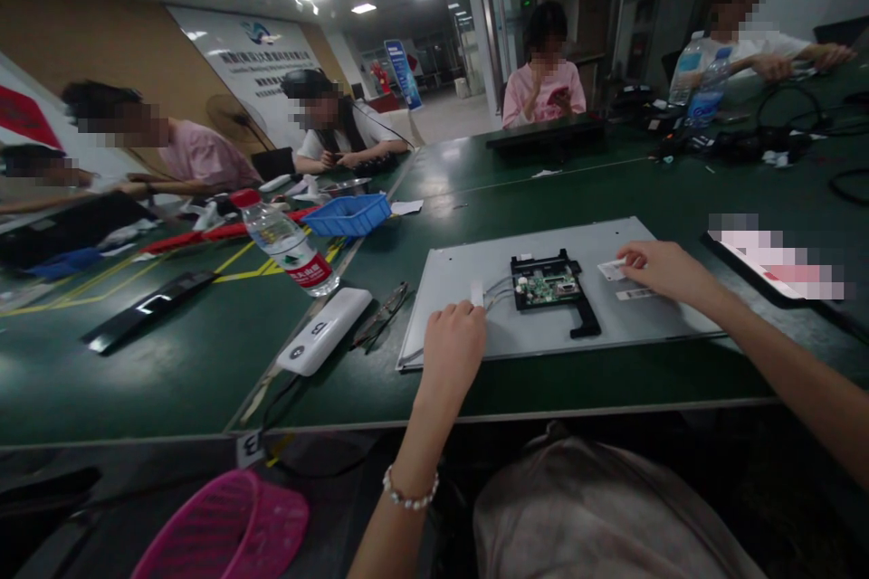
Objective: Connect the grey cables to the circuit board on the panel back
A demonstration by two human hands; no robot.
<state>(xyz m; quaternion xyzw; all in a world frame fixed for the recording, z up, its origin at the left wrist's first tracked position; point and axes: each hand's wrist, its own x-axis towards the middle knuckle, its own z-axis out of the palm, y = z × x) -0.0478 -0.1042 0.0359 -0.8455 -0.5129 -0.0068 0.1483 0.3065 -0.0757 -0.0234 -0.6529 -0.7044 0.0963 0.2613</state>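
Observation:
A flat grey panel (448,276) lies on the green table in front of me. Near its middle sits a green circuit board (549,288) in a black bracket (585,318), with thin cables running out to the left. My left hand (453,344) rests at the panel's left part, fingers curled, beside a small whitish strip (477,291); what its fingers hold, if anything, is hidden. On the right side, my right hand (662,270) pinches a small white label (611,270) above the panel. Another printed label (636,294) lies flat just below it.
Left of the panel are glasses (386,315), a white power bank (324,330), a water bottle (289,244) and a blue tray (349,215). A phone (767,267) lies right. A pink basket (272,516) stands below the table edge. Several people sit around the table.

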